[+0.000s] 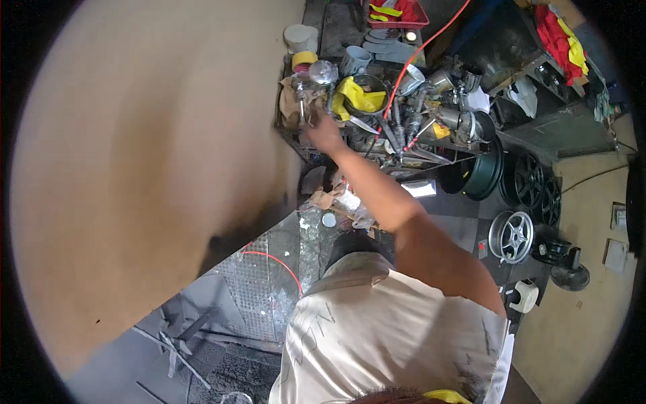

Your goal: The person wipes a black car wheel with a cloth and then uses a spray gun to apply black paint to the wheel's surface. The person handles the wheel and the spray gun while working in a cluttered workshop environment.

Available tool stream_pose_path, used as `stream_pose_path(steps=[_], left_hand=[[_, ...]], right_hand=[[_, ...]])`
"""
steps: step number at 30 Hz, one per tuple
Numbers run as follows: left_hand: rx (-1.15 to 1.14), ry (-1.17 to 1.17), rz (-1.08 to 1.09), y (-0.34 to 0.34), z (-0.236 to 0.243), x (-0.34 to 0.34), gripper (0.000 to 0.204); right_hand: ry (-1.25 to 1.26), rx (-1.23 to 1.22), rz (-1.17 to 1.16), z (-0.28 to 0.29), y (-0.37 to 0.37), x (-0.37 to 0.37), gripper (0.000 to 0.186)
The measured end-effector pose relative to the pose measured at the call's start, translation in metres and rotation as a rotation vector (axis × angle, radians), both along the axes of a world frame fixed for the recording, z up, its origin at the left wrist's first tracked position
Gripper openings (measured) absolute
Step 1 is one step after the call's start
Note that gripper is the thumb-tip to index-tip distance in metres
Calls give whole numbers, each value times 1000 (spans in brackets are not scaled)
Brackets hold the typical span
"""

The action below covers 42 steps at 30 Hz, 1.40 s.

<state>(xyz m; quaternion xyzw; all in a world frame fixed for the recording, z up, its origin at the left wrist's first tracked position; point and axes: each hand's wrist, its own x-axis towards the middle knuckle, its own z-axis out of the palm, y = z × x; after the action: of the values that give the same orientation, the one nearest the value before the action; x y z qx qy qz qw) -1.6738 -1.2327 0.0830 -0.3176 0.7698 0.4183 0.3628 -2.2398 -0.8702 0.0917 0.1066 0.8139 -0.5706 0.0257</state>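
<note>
My right hand reaches onto a cluttered bench, fingers curled at the lower end of a slim silver tool; what exactly they grip is hard to make out. Crumpled brown paper lies behind the tool. Beside it are a round metal cup, a yellow tape roll and a yellow cloth draped in a dark bucket. My left hand is out of view.
A beige wall fills the left. Red hoses cross bench and floor. Wheel rims stand at the right near a white stool. A dark cabinet holds red and yellow cloths at upper right.
</note>
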Motion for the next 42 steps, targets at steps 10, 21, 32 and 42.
stream_pose_path(steps=[10, 21, 32, 42], left_hand=[[15, -28, -65, -11, -1, -21, 32], [19, -49, 153, 10, 39, -37, 35], [158, 8, 91, -23, -27, 5, 22], [81, 271, -183, -34, -100, 16, 31]], right_hand=[[149, 777, -838, -15, 417, 2, 59], [-508, 948, -199, -99, 535, -65, 57], [-316, 940, -226, -65, 540, -63, 28], [524, 816, -287, 138, 319, 98, 56]])
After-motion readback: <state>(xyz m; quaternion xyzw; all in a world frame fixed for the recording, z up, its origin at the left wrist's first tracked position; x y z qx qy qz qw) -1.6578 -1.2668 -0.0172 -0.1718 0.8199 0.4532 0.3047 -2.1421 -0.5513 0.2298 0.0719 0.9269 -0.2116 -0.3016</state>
